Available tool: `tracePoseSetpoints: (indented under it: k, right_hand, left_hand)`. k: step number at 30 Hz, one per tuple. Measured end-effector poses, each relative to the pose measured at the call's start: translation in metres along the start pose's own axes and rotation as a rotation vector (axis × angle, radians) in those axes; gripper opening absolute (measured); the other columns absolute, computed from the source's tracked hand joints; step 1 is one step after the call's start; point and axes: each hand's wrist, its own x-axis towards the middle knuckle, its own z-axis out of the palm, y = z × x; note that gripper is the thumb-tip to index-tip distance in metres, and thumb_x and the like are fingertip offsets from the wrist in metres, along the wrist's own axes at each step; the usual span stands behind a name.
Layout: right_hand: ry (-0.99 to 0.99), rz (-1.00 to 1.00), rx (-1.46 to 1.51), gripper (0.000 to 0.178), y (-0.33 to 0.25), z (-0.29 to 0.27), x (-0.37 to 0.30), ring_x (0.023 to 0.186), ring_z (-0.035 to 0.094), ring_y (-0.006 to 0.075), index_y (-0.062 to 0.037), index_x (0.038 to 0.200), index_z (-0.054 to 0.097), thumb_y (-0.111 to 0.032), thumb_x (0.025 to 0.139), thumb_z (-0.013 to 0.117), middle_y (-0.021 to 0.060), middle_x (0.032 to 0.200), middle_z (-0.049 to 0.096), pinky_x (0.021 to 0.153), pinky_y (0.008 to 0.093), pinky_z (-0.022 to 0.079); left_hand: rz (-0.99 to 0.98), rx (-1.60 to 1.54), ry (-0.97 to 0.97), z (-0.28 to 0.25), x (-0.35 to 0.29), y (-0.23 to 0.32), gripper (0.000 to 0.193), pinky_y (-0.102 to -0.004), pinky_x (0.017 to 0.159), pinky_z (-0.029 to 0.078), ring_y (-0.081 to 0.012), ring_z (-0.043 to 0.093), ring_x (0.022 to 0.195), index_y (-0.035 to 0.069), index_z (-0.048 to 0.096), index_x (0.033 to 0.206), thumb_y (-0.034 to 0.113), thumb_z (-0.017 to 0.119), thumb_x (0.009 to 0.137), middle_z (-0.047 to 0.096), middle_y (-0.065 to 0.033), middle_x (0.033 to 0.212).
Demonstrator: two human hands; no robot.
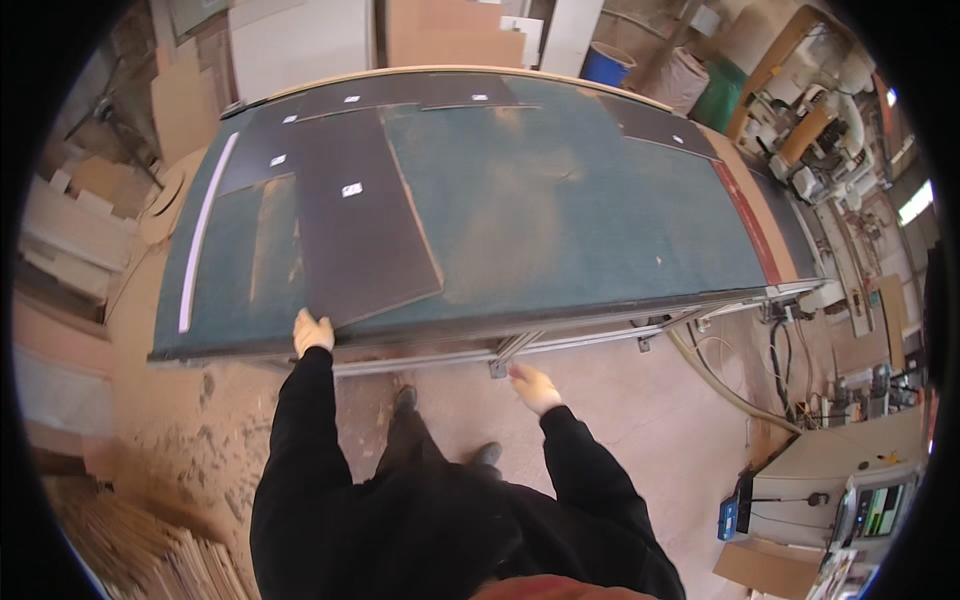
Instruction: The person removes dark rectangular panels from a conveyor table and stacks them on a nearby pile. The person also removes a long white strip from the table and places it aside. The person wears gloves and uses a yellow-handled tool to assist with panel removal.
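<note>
A large dark brown panel (365, 225) with a small white label lies slanted across the left half of a green-topped table (600, 220). Its near end reaches the table's front edge. My left hand (313, 332) is closed on the panel's near left corner. Off the front edge, over the floor, my right hand (535, 388) hangs with loosely bent fingers and nothing visible in it. Left of the panel, a long pale strip (207, 235) runs from front to back.
Smaller dark labelled pieces lie along the table's far side, one of them a panel (660, 130) at far right. A reddish-brown strip (745, 220) borders the right end. Stacked boards (150, 540) stand lower left; a hose (725, 385) and a desk with a screen (882, 510) are right.
</note>
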Motion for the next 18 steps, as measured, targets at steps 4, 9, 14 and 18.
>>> tracePoseSetpoints:
  k: [4,9,14,18]
  right_hand:
    - [-0.063,-0.256,-0.369,0.037,-0.105,0.015,0.148,0.121,0.059,0.0374,-0.0062,0.120,0.067,-0.021,0.086,0.062,0.0168,0.124,0.067,0.103,0.0478,0.047]
    - [0.032,-0.083,-0.573,0.048,-0.185,0.069,0.259,0.130,0.051,0.0396,-0.0067,0.126,0.059,-0.029,0.085,0.069,0.0188,0.138,0.055,0.105,0.0505,0.045]
    - [-0.026,0.033,-0.369,0.064,-0.216,0.085,0.273,0.126,0.050,0.0444,-0.0022,0.132,0.056,-0.038,0.081,0.071,0.0277,0.133,0.054,0.105,0.0491,0.045]
    - [0.059,0.247,-0.188,0.064,-0.217,0.043,0.256,0.123,0.057,0.0452,0.0007,0.133,0.056,-0.044,0.088,0.066,0.0307,0.126,0.062,0.103,0.0494,0.047]
  left_hand:
    - [-0.012,-0.197,-0.050,0.028,0.042,0.006,0.069,-0.0460,0.115,0.039,-0.0425,0.049,0.136,-0.008,0.044,0.145,0.027,0.067,0.090,0.053,-0.0295,0.144]
    - [-0.268,-0.366,-0.071,0.051,0.066,-0.002,0.068,-0.0425,0.114,0.039,-0.0414,0.052,0.134,-0.010,0.046,0.143,0.028,0.066,0.090,0.053,-0.0283,0.145]
    - [-0.471,-0.983,-0.294,0.040,0.087,-0.018,0.054,-0.0395,0.101,0.045,-0.0263,0.059,0.114,-0.010,0.056,0.130,0.026,0.066,0.092,0.064,-0.0172,0.127]
    - [-0.397,-1.195,-0.623,-0.001,0.053,0.003,0.041,-0.0416,0.089,0.051,-0.0259,0.063,0.098,-0.009,0.064,0.113,0.027,0.058,0.095,0.068,-0.0131,0.109]
